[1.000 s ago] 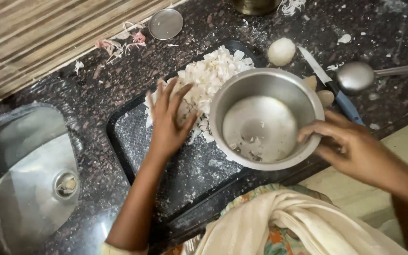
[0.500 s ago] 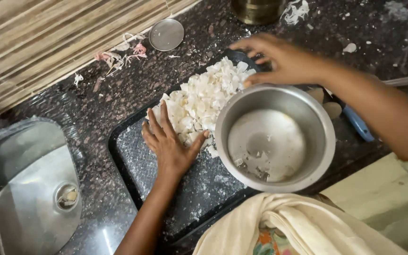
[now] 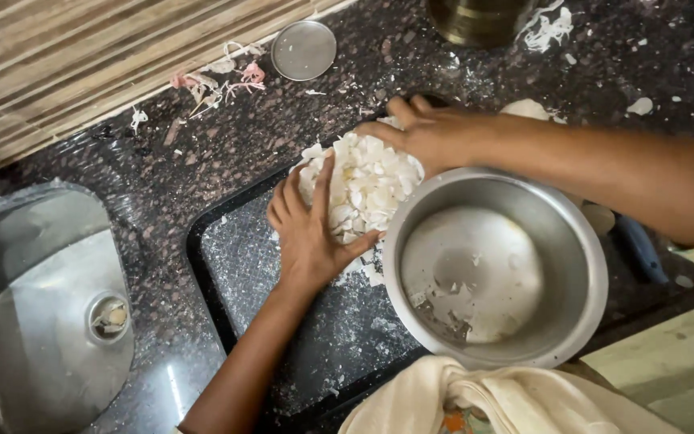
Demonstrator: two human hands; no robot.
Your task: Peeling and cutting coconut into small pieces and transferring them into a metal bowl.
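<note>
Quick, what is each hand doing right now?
Left hand: open, cupped against the pile of white chopped pieces.
Right hand: open, curved over the pile's far side; neither grips anything.

Home kitchen; granite counter (image 3: 162,173), steel sink (image 3: 50,321)

Soft daylight, glare on steel bowl (image 3: 496,273), slight blur.

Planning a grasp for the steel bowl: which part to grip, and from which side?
Probably grip the steel bowl by its rolled rim at the near-right edge, coming from above. It stands upright, mouth open, nearly empty. The right hand and its forearm cross the far edge; the left hand and the pile of chopped white pieces crowd the left.
</note>
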